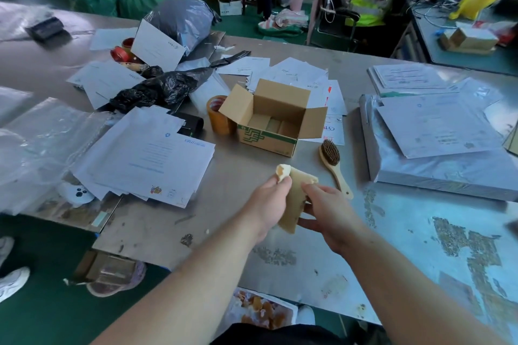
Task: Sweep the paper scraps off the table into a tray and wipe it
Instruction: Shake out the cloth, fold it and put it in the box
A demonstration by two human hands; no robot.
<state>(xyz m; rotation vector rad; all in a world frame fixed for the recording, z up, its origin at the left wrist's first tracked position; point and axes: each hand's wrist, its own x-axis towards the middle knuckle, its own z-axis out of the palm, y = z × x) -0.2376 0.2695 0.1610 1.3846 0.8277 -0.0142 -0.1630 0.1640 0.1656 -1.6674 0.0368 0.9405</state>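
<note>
Both hands over bench [232,176], near edge. L hand [266,204] grip pinching curled top corner of tan cloth [294,199]; R hand [328,210] grip pinching its right edge. Cloth held off surface, wooden brush [332,165] lying just beyond. Tray [288,309] w/ tan scraps [259,312] sits below near edge. I read this as wipe prep: I'd open cloth flat, fold to pad, press w/ one palm, stroke toward tray side, away from white papers [145,154].
</note>
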